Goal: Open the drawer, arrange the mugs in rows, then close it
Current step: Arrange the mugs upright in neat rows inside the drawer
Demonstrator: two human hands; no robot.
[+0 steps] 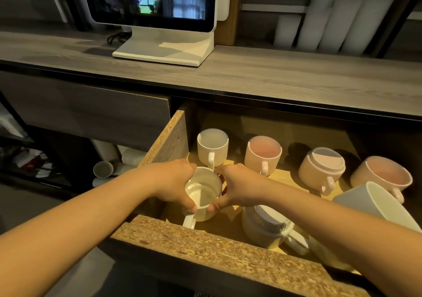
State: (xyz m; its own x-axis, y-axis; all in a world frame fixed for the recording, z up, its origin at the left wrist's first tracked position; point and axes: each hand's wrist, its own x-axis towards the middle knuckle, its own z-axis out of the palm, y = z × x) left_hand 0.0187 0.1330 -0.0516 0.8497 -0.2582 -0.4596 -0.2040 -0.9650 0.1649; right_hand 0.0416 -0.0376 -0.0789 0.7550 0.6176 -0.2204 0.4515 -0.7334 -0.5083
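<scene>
Under the table (251,75), the drawer (205,246) stands pulled out, so the first step is done. The arranging looks partway through, and the closing is left.

At the drawer's front left corner, the left grip (173,180) and the right grip (237,187) both curl round a cream mug (202,193). Fingers and thumbs wrap its opposite sides, and its handle points toward the drawer front. I cannot tell whether it rests on the drawer floor or is lifted just clear.

Along the back, a white ribbed mug (212,148) and a pink mug (263,153) stand upright near each other with handles forward. Further right, a two-tone pink mug (322,168) and a wide pink mug (381,175) seem to lean, though the wide lens may exaggerate that.

Nearer the front, a grey-and-white mug (267,226) lies tilted just beside the right grip. A pale blue mug (374,205) tips at the far right, close to the wide pink one.

The back row looks roughly formed, while the front row needs straightening. No mug shows any contents.
</scene>
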